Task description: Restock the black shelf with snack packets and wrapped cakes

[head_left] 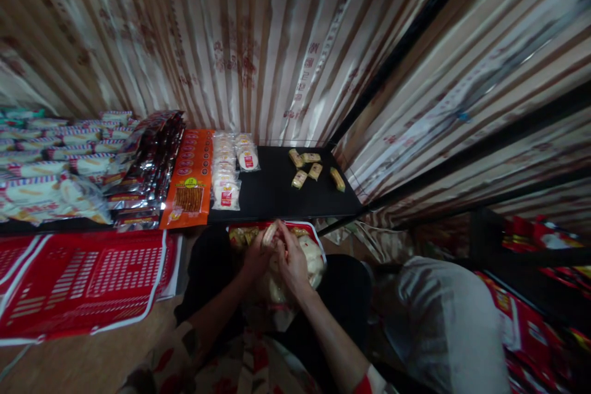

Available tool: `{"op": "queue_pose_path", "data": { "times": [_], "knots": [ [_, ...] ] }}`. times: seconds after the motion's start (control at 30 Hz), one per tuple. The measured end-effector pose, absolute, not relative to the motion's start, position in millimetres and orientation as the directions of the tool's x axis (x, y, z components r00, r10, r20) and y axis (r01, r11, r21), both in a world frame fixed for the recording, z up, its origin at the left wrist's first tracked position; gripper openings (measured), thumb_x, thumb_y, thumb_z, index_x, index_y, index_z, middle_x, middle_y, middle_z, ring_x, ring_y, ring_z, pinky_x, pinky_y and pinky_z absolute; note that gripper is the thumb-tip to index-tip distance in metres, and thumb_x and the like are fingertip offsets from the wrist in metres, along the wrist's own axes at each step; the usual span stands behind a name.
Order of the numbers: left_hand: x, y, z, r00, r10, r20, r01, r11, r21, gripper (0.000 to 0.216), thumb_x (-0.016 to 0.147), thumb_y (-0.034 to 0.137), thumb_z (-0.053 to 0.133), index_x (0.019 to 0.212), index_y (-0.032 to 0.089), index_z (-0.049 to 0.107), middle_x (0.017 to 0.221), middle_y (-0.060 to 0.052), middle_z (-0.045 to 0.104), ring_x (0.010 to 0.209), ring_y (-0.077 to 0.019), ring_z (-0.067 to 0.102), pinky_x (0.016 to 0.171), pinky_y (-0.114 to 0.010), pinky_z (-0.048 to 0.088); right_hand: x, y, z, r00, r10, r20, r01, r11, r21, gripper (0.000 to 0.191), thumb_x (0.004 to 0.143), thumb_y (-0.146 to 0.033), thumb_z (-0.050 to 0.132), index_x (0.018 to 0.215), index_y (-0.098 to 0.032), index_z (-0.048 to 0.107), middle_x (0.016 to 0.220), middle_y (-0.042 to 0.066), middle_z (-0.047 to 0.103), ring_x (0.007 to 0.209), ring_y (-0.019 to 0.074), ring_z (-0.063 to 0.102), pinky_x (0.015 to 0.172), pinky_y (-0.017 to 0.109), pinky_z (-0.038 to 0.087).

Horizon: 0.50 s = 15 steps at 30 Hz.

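Note:
A small pale wrapped snack (269, 236) sits between the fingers of my left hand (257, 258), which is closed on it. My right hand (293, 263) meets it from the other side, its fingertips pressed together at the snack; the grip is blurred, but it seems to touch the wrapper. Both hands are above a red basket with a white rim (319, 242) between my knees. Inside it lie yellowish wrapped snacks (241, 236) and a whitish plastic bag (311, 257), partly covered by my hands and forearms.
A black shelf (272, 197) ahead bears several loose yellow snacks (314, 171), white round packets (226, 194), an orange bag (188, 181) and many white packets (37, 197). A red basket (124, 274) is at left. Someone's light-trousered leg (447, 320) is close at right, near black poles (406, 37).

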<state>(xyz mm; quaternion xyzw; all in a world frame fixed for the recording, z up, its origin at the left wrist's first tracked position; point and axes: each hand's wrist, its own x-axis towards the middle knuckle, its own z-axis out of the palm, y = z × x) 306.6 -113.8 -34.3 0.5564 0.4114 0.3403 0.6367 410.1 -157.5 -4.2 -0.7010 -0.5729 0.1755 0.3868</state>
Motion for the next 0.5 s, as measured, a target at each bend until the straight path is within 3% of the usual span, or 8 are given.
{"op": "queue_pose_path", "data": {
  "times": [0.1, 0.23, 0.37, 0.5],
  "knots": [
    [299, -106, -33, 0.442, 0.861, -0.251, -0.187, 0.363, 0.913, 0.048, 0.072, 0.033, 0.055, 0.115, 0.013, 0.052, 0.105, -0.01, 0.065, 0.091, -0.0205, 0.061, 0.082, -0.032, 0.047, 411, -146, -2, 0.291, 0.937, 0.195, 0.651, -0.044, -0.758, 0.044, 0.089, -0.028, 0.037, 0.132, -0.022, 0.044, 0.12, 0.01, 0.057, 0.111, 0.0216, 0.053, 0.097, 0.042, 0.042],
    [284, -91, -24, 0.509, 0.792, -0.339, -0.284, 0.526, 0.802, 0.053, 0.064, 0.029, 0.062, 0.113, 0.012, 0.057, 0.1, -0.009, 0.068, 0.087, -0.0212, 0.063, 0.08, -0.032, 0.047, 416, -131, -1, 0.346, 0.925, 0.157, 0.578, -0.078, -0.812, 0.044, 0.087, -0.029, 0.043, 0.129, -0.019, 0.047, 0.105, 0.011, 0.063, 0.093, 0.0209, 0.06, 0.083, 0.038, 0.051],
    [268, -76, -13, 0.592, 0.721, -0.36, -0.212, 0.571, 0.793, 0.049, 0.063, 0.024, 0.06, 0.111, 0.013, 0.06, 0.093, -0.007, 0.069, 0.083, -0.0198, 0.064, 0.076, -0.03, 0.048, 422, -121, 7, 0.288, 0.945, 0.153, 0.644, -0.073, -0.762, 0.042, 0.084, -0.028, 0.048, 0.125, -0.019, 0.051, 0.096, 0.009, 0.063, 0.082, 0.0193, 0.061, 0.075, 0.036, 0.053],
    [258, -60, 4, 0.638, 0.669, -0.382, -0.001, 0.496, 0.868, 0.034, 0.062, 0.019, 0.055, 0.094, 0.013, 0.064, 0.081, -0.002, 0.068, 0.072, -0.0154, 0.061, 0.064, -0.023, 0.045, 426, -112, 25, 0.033, 0.964, 0.265, 0.824, 0.125, -0.553, 0.043, 0.082, -0.025, 0.053, 0.126, -0.024, 0.053, 0.119, 0.011, 0.056, 0.109, 0.0251, 0.052, 0.092, 0.045, 0.046]
  ]
}}
